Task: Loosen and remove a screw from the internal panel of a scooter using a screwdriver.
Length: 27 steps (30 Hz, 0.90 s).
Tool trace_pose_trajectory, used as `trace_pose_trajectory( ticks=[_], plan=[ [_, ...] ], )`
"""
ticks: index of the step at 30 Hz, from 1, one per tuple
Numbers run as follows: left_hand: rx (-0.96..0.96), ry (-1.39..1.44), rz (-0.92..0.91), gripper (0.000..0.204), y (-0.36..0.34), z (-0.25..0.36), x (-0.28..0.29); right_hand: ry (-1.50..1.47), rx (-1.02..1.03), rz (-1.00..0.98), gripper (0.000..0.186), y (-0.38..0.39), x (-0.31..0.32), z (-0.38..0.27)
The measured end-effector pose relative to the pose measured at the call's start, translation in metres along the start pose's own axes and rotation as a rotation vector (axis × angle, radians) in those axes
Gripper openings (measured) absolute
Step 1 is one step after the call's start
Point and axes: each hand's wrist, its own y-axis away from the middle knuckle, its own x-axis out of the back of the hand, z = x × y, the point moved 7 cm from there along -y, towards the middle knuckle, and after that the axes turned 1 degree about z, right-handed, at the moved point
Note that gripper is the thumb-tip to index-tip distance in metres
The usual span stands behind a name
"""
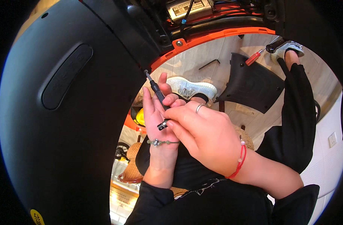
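Observation:
My left hand (158,112), palm up, has some fingers curled at a black screwdriver (157,90) with a ridged grip; its thumb points upward along the left. My right hand (201,135), wearing a ring, grips the screwdriver’s handle over the left palm, near its silver-tipped end (162,126). The screwdriver's tip meets a screw (146,71) at the edge of a large black panel (66,142), beside an orange curved rim (224,34).
A silver box with cables (190,9) sits above the rim. On the wooden floor lie a black cover (246,86), a red-handled screwdriver (252,58) and an L-shaped black tool (209,64). My sneakered feet (186,88) are below, near a woven seat (135,153).

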Motion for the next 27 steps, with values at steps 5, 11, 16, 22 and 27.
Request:
trace_pose_trajectory(
  ticks=[5,11,16,22,27],
  plan=[
    [0.04,-0.076,0.078,0.027,-0.002,-0.002,0.01,-0.021,-0.047,0.043,0.024,0.002,0.005,0.004],
    [0.031,0.057,-0.077,0.035,0.0,-0.001,-0.004,0.043,-0.171,0.058,0.026,-0.001,0.009,0.005],
    [0.02,-0.005,-0.084,0.039,-0.006,0.001,0.003,0.168,-0.003,0.046,0.019,-0.002,0.007,0.001],
    [-0.034,-0.02,0.055,0.023,-0.007,0.005,0.016,0.169,-0.029,-0.03,0.022,0.002,0.001,-0.002],
    [0.034,0.262,-0.058,0.036,-0.003,-0.001,0.004,0.175,-0.249,-0.038,0.04,0.003,0.005,0.009]
  ],
)
